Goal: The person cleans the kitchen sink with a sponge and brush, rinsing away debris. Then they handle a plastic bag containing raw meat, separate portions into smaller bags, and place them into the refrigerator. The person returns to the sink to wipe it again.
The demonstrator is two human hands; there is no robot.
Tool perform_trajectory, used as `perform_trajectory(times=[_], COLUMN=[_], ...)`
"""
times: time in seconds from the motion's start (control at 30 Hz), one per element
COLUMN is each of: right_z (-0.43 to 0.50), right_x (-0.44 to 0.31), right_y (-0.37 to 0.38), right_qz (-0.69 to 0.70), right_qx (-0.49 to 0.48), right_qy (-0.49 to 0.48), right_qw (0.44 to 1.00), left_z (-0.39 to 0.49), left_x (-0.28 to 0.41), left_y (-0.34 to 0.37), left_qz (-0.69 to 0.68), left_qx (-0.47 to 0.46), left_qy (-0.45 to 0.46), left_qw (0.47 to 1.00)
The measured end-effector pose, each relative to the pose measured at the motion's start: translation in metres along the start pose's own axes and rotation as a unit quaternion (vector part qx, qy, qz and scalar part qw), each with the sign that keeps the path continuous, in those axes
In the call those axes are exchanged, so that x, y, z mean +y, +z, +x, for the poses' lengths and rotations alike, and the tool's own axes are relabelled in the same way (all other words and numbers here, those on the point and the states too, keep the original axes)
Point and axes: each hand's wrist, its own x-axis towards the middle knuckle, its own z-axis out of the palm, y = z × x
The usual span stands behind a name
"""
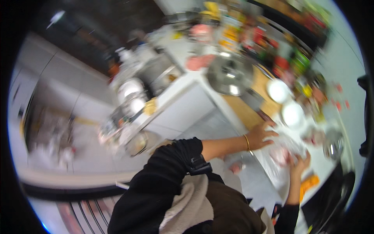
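A clear plastic bag [276, 163] with something pinkish [280, 156] inside lies on the white counter. My left hand [261, 137], with a gold bracelet at the wrist, is at the bag's upper left side, its fingers spread beside the handle of a cleaver [253, 100]. On the bag's right side my right hand [300, 164] touches the plastic near the pinkish contents; blur hides whether it grips. The cleaver rests on a wooden cutting board [241, 112], with a round steel lid [230, 73] over the board's far end.
Two white bowls or plates [278, 90] [293, 114] stand beyond the bag. Bottles and packets line the counter's back. An orange packet [309, 184] lies near my right wrist, beside a black appliance or cooktop [324, 187]. A sink [163, 73] and stacked dishes [131, 87] are at left.
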Motion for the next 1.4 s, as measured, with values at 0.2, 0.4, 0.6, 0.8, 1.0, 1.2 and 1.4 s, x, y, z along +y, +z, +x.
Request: perform_trajectory(times=[0.2, 0.4, 0.6, 0.8, 1.0, 1.2, 1.4], right_z=[0.042, 0.073, 0.081, 0.072, 0.077, 0.076, 0.065], right_x=[-0.023, -0.079, -0.197, -0.288, -0.311, -0.310, -0.330], right_y=[-0.015, 0.000, 0.020, 0.023, 0.018, 0.022, 0.014], right_qz=[0.057, 0.078, 0.088, 0.160, 0.068, 0.143, 0.496], right_qx=[0.108, 0.034, 0.065, 0.062, 0.067, 0.053, 0.094], right_qy=[-0.174, -0.158, -0.265, -0.305, -0.303, -0.281, -0.412], right_qw=[0.977, 0.984, 0.958, 0.937, 0.948, 0.948, 0.758], left_z=[-0.140, -0.418, -0.628, -0.687, -0.683, -0.692, -0.719], left_x=[0.016, 0.108, 0.282, 0.399, 0.429, 0.436, 0.465], left_y=[-0.228, -0.425, -0.542, -0.599, -0.649, -0.707, -0.758], left_qz=[0.194, 0.403, 0.736, 0.803, 0.791, 0.676, 0.619], left_qx=[0.375, 0.593, 0.538, 0.500, 0.492, 0.640, 0.570], left_qy=[-0.125, -0.268, -0.304, -0.296, -0.333, -0.278, -0.390], left_qw=[0.898, 0.643, 0.279, 0.134, 0.146, 0.236, 0.374])
